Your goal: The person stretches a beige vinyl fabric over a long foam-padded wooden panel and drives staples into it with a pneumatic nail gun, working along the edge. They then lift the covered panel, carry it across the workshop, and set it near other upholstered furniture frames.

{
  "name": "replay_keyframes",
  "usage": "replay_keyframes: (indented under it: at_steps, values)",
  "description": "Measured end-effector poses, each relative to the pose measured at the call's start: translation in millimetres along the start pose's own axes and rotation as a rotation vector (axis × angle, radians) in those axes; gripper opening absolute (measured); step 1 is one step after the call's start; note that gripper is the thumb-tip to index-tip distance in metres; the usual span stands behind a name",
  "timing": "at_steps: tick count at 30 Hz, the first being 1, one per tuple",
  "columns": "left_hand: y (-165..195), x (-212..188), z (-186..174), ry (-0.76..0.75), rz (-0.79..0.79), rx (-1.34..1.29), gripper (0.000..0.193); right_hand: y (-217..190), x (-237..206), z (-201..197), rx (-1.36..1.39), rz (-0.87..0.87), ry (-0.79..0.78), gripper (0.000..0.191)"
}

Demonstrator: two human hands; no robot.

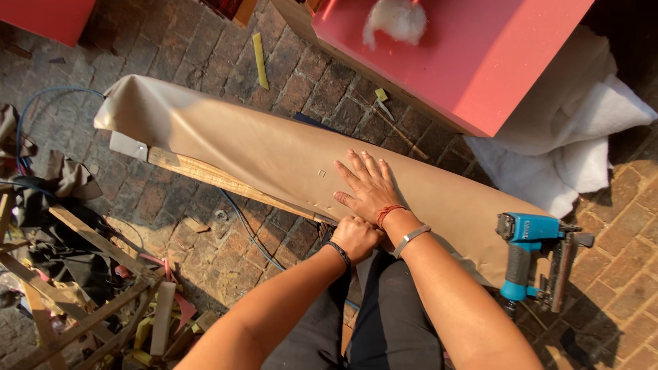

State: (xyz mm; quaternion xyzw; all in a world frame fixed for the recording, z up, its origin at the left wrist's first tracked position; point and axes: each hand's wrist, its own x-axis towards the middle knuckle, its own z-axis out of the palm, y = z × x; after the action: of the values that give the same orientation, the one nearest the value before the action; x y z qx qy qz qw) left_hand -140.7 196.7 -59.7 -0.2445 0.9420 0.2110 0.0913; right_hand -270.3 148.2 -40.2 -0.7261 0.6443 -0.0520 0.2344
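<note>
Left hand (355, 236) grips the tan covering (274, 154) at the frame's near edge; right hand (370, 186) presses flat, open, holding nothing.

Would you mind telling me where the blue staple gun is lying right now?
In the head view, the blue staple gun lies at the lower right, on the near end of the tan fabric, just right of the person's right forearm.

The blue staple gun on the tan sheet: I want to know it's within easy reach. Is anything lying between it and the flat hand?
Nothing visible lies between them. The right hand presses flat on the tan leatherette sheet; only bare sheet separates it from the blue staple gun.
</note>
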Motion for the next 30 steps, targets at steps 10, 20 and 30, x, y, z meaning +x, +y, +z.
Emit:
replay_keyframes:
  at_steps: [10, 20, 30]
  values:
    - [1, -20, 18, 0.196, 0.139, 0.036, 0.014, 106, -298, 13, 0.169, 1.051, 0.498, 0.095]
    - [8, -37, 39, 0.341, 0.115, 0.026, 0.016, 96, -322, -5, 0.415, 0.991, 0.309, 0.047]
    - [7, -45, 41, 0.440, 0.087, 0.003, 0.010, 42, -279, -17, 0.289, 0.860, 0.041, 0.037]
